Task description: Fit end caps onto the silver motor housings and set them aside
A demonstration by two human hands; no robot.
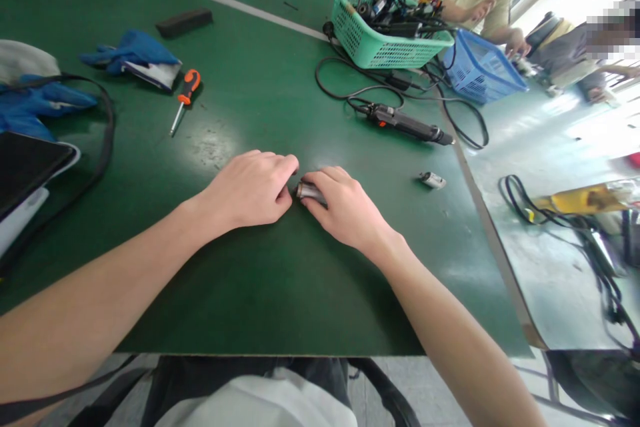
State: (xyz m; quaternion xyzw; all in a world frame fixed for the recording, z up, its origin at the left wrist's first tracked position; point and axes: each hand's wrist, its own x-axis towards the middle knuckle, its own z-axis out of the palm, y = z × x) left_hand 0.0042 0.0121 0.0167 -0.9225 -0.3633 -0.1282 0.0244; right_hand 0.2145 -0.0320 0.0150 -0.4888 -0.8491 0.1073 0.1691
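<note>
My right hand is closed around a small silver metal cylinder, which lies at table level with its darker end pointing left. Just to the left, my left hand has its fingers curled in, with thumb and forefinger beside that darker end. Whatever the left fingers hold, if anything, is hidden from view. A second small silver metal part lies to the right on the green table. Beyond it rests a black electric screwdriver with its cord looping back.
An orange-and-black screwdriver, blue gloves and a dark block lie at upper left. A black-screened device sits at far left. Back right stand a green basket of cabled parts and a blue basket; co-workers sit beyond.
</note>
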